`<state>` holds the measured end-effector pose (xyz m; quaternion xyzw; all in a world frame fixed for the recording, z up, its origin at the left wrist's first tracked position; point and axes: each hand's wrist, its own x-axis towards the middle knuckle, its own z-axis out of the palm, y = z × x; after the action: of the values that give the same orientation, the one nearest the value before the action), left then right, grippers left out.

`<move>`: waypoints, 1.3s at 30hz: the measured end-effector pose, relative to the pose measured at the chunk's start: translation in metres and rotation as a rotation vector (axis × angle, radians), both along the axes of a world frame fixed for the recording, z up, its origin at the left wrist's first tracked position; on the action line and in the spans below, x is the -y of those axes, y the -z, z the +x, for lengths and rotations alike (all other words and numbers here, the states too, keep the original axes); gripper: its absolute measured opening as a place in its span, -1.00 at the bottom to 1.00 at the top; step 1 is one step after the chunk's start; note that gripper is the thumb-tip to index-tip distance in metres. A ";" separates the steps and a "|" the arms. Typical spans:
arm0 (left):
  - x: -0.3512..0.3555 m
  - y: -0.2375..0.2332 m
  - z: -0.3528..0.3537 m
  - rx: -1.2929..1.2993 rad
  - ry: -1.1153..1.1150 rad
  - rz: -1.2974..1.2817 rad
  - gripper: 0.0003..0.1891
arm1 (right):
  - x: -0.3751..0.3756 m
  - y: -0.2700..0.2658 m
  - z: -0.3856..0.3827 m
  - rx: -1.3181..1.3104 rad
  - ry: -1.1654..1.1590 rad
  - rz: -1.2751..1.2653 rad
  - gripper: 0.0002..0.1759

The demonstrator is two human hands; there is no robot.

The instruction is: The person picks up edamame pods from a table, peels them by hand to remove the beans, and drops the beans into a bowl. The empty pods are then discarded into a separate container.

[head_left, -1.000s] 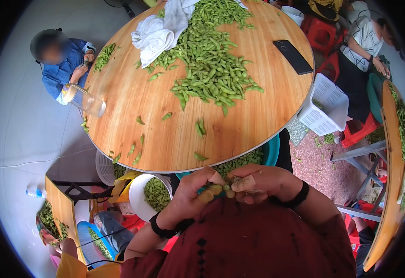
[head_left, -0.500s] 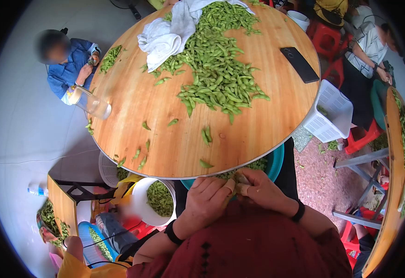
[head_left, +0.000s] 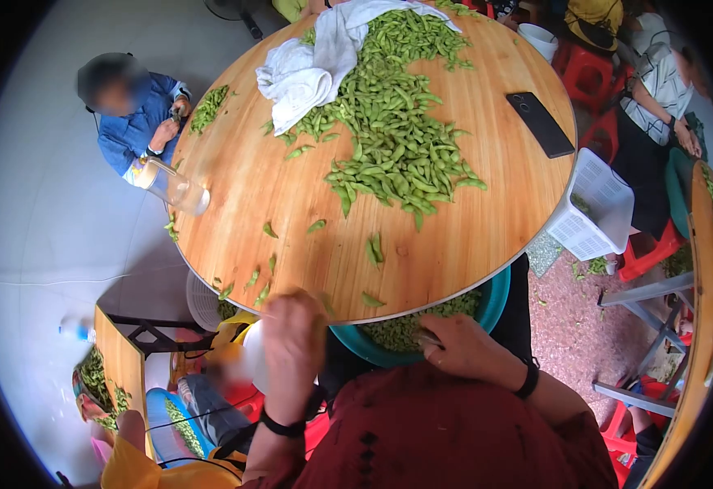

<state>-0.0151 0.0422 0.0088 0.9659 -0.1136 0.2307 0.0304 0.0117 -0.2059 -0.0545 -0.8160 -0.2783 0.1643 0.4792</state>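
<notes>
My left hand is smeared by motion at the table's near edge, over the white bucket, which it partly hides. A small greenish blur shows beside its fingers, so what it holds is unclear. My right hand is closed on a small grey tool, mostly hidden by the fingers, above the teal basin. Many green pods or pod pieces lie in that basin. On the round wooden table spreads a heap of edamame pods, with several loose pods nearer me.
A white cloth covers part of the heap; a black phone lies at right. A clear jug stands at the left rim, near a person in blue. White basket and red stools are right.
My hands were together over the basin; the left has swung away to the left, over the bucket, while the right stays with the grey tool. The view has shifted slightly.
</notes>
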 end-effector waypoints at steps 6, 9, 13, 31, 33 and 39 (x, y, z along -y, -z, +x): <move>-0.004 0.016 0.021 -0.115 0.324 -0.239 -0.73 | 0.004 0.002 -0.001 -0.173 0.035 -0.091 -0.76; 0.020 0.024 0.033 -0.309 0.399 -0.257 -0.69 | 0.005 0.000 0.000 -0.150 -0.004 -0.033 -0.77; 0.023 0.029 0.031 -0.343 0.354 -0.400 -0.68 | 0.006 -0.013 0.002 -0.264 -0.019 0.143 -0.74; 0.049 0.020 0.010 -0.689 0.208 -1.376 -0.72 | -0.002 -0.040 0.002 -0.195 0.055 0.192 -0.84; 0.047 0.022 0.010 -0.699 0.208 -1.322 -0.71 | -0.002 -0.040 0.002 -0.209 0.052 0.195 -0.84; 0.046 0.021 0.012 -0.589 0.264 -1.061 -0.76 | -0.001 -0.036 0.000 0.019 0.070 0.183 -0.84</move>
<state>-0.0029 -0.0036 -0.0122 0.8201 -0.0889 -0.0263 0.5647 0.0116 -0.2045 -0.0187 -0.7795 -0.2681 0.1135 0.5547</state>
